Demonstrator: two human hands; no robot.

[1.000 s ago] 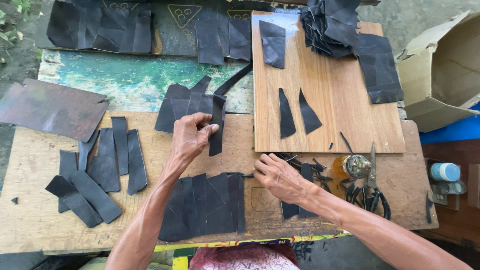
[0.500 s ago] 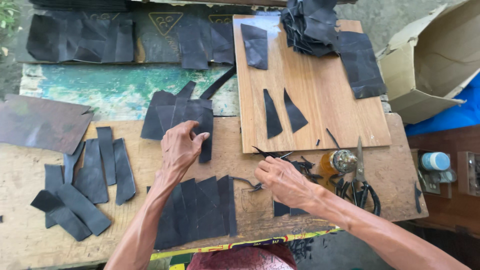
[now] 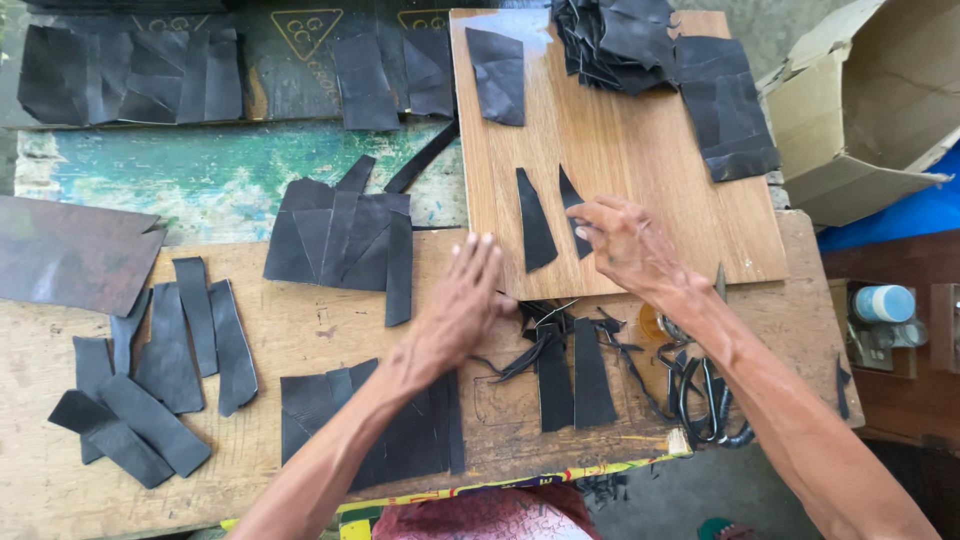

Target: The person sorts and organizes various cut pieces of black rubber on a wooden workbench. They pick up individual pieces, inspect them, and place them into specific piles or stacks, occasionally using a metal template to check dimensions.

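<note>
- On the wooden board (image 3: 640, 150), our right hand (image 3: 625, 240) seems to pinch 1 of 2 black wedge pieces (image 3: 536, 222).
- Our left hand (image 3: 462, 300) lies flat, fingers spread, empty, on the table (image 3: 310, 330).

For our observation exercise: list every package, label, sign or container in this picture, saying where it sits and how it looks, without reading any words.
Cardboard box: upper right beside the wooden board, open, plain brown.
Triangular printed marks: top centre on a dark sheet, yellow outlines.
Small container: right edge on a dark shelf, round, pale blue lid.
</note>
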